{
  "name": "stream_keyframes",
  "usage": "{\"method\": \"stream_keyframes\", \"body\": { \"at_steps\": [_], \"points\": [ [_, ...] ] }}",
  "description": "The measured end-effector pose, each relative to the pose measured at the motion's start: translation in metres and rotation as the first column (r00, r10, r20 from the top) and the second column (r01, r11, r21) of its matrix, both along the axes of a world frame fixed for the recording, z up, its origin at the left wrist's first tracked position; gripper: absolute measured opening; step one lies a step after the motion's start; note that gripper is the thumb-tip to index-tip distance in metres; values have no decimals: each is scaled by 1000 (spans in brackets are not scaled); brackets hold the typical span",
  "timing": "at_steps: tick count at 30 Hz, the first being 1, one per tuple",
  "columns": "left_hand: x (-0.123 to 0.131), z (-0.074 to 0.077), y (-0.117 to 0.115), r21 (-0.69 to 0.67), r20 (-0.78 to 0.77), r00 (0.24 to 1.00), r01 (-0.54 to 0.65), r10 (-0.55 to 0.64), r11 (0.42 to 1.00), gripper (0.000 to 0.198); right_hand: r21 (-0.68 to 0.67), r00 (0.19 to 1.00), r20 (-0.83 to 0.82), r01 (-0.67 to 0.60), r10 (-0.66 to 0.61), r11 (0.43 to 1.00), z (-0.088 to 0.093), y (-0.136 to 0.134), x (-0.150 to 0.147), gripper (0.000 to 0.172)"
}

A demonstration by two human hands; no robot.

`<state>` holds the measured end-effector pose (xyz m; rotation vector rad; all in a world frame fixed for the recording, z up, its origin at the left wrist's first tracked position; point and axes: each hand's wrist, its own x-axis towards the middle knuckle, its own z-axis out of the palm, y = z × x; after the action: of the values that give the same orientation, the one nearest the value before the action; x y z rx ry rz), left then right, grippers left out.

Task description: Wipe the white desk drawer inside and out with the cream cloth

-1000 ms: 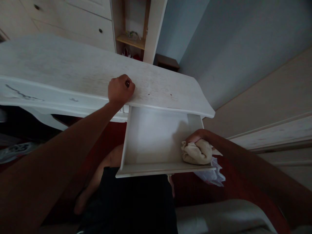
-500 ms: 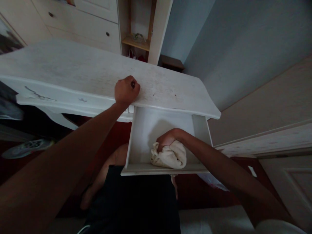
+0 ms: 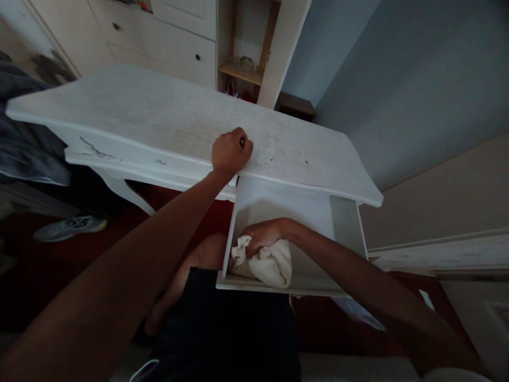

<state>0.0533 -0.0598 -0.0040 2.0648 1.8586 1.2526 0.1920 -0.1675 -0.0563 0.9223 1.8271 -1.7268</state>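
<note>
One room, dimly lit: blue-grey wall (image 3: pixel 429 79) at right, red floor (image 3: pixel 217 217) below. One white cabinet (image 3: pixel 167 53) behind, a section at its right standing open on one wooden shelf (image 3: pixel 240 71). One white desk (image 3: pixel 159 106), wavy front edge, top worn and smudged grey-brown, one dark streak on the front at left. One drawer (image 3: pixel 314 207), white, pulled out beneath the desk's right part. One pair of dark shorts (image 3: pixel 238 334), worn, just below the drawer. One shoe (image 3: pixel 71 227), pale, on the floor at left. One bag (image 3: pixel 358 312), clear, low at right, partly hidden by the forearm. One cloth (image 3: pixel 272 265), cream, bunched, in the drawer's near left corner. Two hands: right hand (image 3: pixel 264 233) inside the drawer, gripping the cloth; left hand (image 3: pixel 231 153) closed in a fist at the desk's front edge, contents, if any, impossible to tell. Two knobs (image 3: pixel 198 57), dark, on the cabinet. Two specks (image 3: pixel 306 162), dark, on the desktop
</note>
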Motion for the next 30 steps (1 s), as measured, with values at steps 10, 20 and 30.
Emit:
{"method": "stream_keyframes", "body": {
  "at_steps": [10,20,30],
  "points": [
    [1,1,-2,-17,0,1000,19,-19,1000,20,-228,743,-370,509,-558,830,18,-19,58,32],
    [1,4,-4,-59,-58,998,-2,-2,998,25,-18,558,-529,746,-639,666,54,-33,89,61],
    [-4,5,1,-40,89,994,-64,68,997,23,883,974,-219,225,-64,412,80,-43,30,93]
  ]
}}
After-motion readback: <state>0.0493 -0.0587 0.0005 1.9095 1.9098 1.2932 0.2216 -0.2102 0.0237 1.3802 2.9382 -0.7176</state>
